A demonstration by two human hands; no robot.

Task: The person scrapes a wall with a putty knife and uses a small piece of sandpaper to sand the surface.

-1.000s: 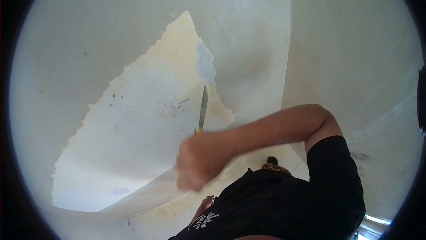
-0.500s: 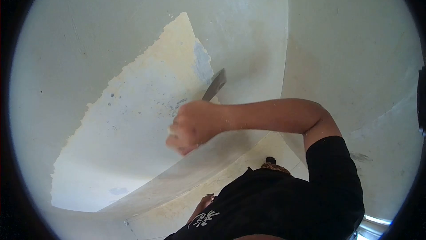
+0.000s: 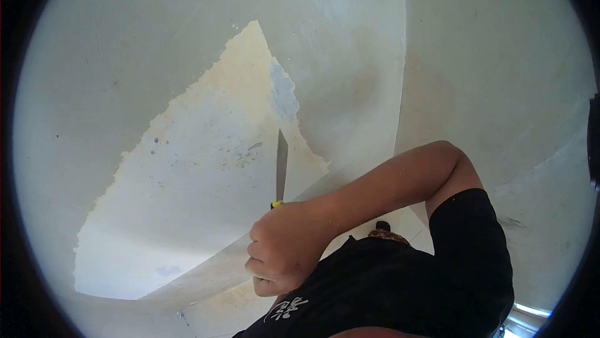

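Observation:
My right hand (image 3: 284, 247) is wrapped around the handle of a putty knife (image 3: 282, 166). The metal blade points up toward the wall, and a bit of yellow and black handle shows above my fist. In this view the blade overlaps a large pale patch (image 3: 181, 194) where the wall's greyish top coat is gone. That patch has ragged edges, small dark marks and a blue-grey area (image 3: 283, 93) along its upper right side. My left hand is hidden behind my right hand and the black shirt.
Greyish coating remains on the wall (image 3: 156, 38) around the patch. A vertical corner (image 3: 400, 88) joins it to a second wall (image 3: 494, 88) on the right. Pale floor (image 3: 219, 310) lies below, and my foot (image 3: 382, 225) shows beyond the shirt.
My right hand has moved down toward my body with the putty knife. The blade has left the patch's right edge and turned more upright. My left hand has gone out of sight.

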